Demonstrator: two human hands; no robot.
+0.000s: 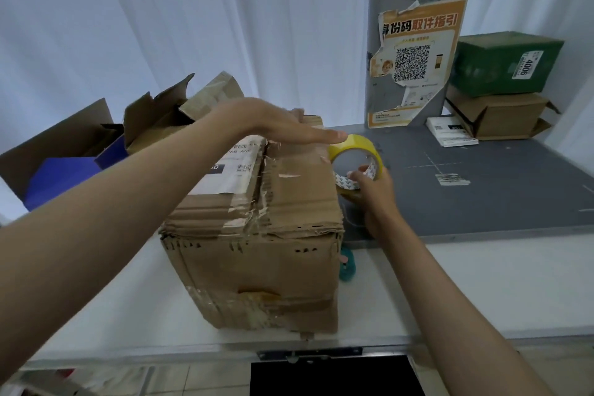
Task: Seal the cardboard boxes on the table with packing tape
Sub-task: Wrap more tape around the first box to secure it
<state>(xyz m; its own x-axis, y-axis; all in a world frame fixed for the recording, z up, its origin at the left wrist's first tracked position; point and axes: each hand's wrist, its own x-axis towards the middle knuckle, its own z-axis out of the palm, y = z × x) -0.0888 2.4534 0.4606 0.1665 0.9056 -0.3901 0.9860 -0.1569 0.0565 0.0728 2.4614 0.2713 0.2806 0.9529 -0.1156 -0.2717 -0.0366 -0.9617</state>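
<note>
Here my left hand [283,128] lies flat, fingers straight, on the worn cardboard box [257,235], keeping its flaps closed. My right hand [369,193] grips the yellow packing tape roll [356,161] at the box's right edge, probably to run a strip across.

A worn cardboard box [257,235] stands on the table [482,283] at centre frame. The left hand [276,125] lies flat over its top; the right hand [369,193] holds a tape roll [356,164] just right of it. An open box [64,151] sits at left. Two stacked boxes [501,90] occupy the upper right, beside a poster panel [414,58].
</note>
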